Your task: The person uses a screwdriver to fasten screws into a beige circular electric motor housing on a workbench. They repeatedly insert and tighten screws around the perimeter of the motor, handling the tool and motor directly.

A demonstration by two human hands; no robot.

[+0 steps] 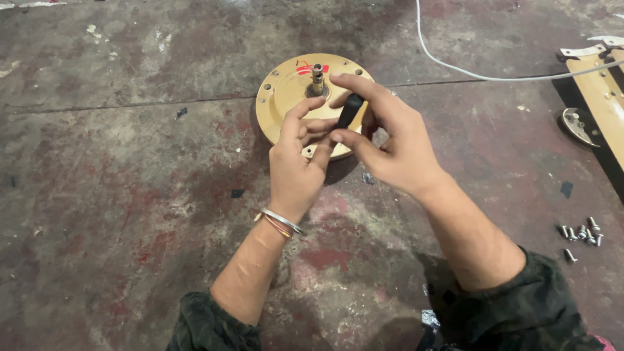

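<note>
Dark sleeves at the bottom edge of the frame lay nearest the camera, with both bare forearms running up from them toward the centre. Beneath everything was the stained, reddish-grey concrete floor (117,195), which filled the frame.

A tan fan blade (601,104) with metal brackets lay at the right edge, upper half, partly cut off by the frame. A white cable (468,73) ran from the top centre across to that blade.

A round tan motor housing (283,91) rested flat on the floor at upper centre, its short metal shaft (317,78) standing upright from the middle, with a red mark beside the shaft. Both hands hovered over its near side and hid part of the rim.

The right hand (390,143) was centre frame, its thumb and forefinger pinching a short black cylindrical piece (349,110), held tilted just below and right of the shaft. The left hand (296,162), with metal bangles (281,221) at the wrist, was just beside it, fingers curled and loosely spread, the fingertips near the lower end of the black piece; whether they touched it could not be told.

A small cluster of loose screws (580,234) lay on the floor at the right edge, lower half, well apart from the hands.
</note>
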